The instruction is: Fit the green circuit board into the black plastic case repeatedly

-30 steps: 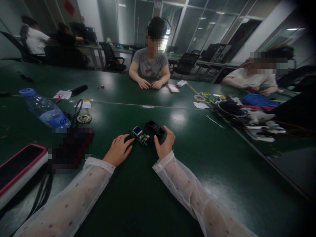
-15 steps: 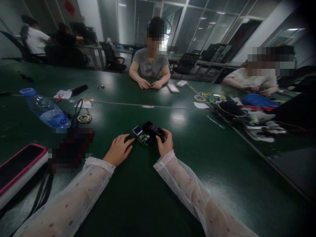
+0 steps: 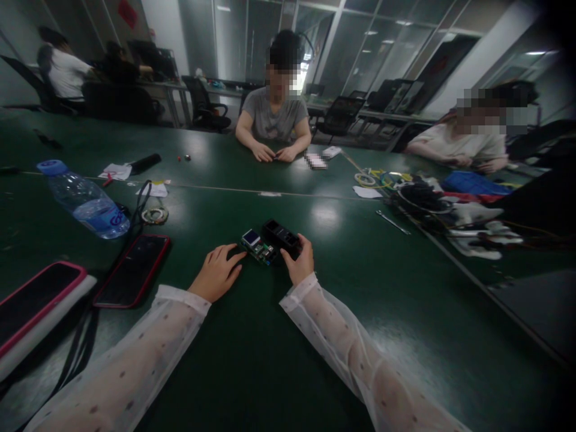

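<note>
A small green circuit board with a little screen lies on the dark green table in front of me. My left hand rests on the table to its left, fingers apart, the index fingertip at or very near the board's edge. Just behind and right of the board is a black plastic casing, its recessed side facing up. My right hand grips the casing's right end between thumb and fingers. Whether the casing touches the board cannot be made out.
To my left are a water bottle, a red-edged phone and a pink-and-white device. A wrench and a heap of cables lie at right. A person sits opposite, another at far right.
The black casing has shifted very slightly to the right, and my right thumb has moved a little to the left and up along it. My left hand and the board look unmoved.
</note>
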A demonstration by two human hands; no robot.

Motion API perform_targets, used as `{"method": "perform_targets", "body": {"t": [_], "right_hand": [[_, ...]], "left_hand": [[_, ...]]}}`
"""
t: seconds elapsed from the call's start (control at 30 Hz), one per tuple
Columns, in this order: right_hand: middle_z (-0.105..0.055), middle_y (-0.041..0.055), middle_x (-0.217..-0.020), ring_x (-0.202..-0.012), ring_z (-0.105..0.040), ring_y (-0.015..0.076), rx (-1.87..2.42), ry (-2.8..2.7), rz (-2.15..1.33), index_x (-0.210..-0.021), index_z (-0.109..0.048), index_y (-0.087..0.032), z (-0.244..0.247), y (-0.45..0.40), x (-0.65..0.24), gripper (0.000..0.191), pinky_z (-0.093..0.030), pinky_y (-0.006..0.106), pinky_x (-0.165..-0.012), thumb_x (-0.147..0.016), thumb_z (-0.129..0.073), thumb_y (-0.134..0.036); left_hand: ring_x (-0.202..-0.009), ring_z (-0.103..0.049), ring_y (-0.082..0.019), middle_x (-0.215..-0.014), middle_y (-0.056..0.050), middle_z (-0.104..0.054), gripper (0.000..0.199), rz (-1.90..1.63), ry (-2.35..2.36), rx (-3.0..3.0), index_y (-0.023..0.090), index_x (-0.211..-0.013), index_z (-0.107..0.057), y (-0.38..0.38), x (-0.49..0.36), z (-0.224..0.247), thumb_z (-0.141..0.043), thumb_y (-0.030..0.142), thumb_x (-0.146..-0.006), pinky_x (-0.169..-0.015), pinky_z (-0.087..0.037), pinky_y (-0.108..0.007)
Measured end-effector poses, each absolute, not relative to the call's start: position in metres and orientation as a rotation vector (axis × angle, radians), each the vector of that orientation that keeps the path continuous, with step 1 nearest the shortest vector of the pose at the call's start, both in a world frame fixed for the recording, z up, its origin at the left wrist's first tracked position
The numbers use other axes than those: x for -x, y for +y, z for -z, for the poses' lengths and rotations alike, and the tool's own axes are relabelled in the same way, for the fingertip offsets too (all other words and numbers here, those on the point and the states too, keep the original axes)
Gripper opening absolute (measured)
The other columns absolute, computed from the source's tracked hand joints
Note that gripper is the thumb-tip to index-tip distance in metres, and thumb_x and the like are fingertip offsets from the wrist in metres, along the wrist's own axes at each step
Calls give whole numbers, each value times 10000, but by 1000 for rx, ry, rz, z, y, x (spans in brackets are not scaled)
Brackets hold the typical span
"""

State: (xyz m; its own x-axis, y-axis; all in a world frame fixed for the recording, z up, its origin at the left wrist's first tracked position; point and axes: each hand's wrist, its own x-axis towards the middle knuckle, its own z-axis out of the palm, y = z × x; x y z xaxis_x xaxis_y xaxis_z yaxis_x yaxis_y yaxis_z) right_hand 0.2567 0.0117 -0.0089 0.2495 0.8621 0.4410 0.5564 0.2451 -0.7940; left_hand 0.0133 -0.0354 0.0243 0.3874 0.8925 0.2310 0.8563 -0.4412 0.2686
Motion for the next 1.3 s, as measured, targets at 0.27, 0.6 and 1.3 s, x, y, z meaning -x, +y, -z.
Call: {"method": "perform_targets", "body": {"t": [0.27, 0.6, 1.3], "right_hand": [[-581, 124, -1082, -968, -592, 247, 1404, -1313, -383, -1150, -485, -155, 7, 12, -256, 495, -491, 477, -884, -725, -691, -303], [-547, 103, -1080, -952, -603, 228, 1116, -1508, -340, -1161, -460, -187, -23, -17, -236, 514, -549, 413, -818, -725, -702, -316], [-539, 114, -1137, -1030, -574, 247, 1189, -1610, -460, -1234, -392, -203, -18, -12, -234, 602, -506, 445, -866, -741, -710, -338]], "left_hand": [[-1258, -380, -292, -1360, -86, -419, 371, -517, 1598, -2529, 291, -1313, -452, -35, -13, -25, -399, 327, -948, -973, -388, -526], [-1244, -385, -291, -1339, -87, -432, 365, -561, 1590, -2549, 291, -1305, -461, -36, -14, -24, -407, 307, -945, -972, -387, -515], [-1256, -380, -286, -1345, -88, -432, 370, -533, 1617, -2541, 292, -1306, -463, -35, -14, -23, -418, 305, -939, -977, -384, -510]]}}
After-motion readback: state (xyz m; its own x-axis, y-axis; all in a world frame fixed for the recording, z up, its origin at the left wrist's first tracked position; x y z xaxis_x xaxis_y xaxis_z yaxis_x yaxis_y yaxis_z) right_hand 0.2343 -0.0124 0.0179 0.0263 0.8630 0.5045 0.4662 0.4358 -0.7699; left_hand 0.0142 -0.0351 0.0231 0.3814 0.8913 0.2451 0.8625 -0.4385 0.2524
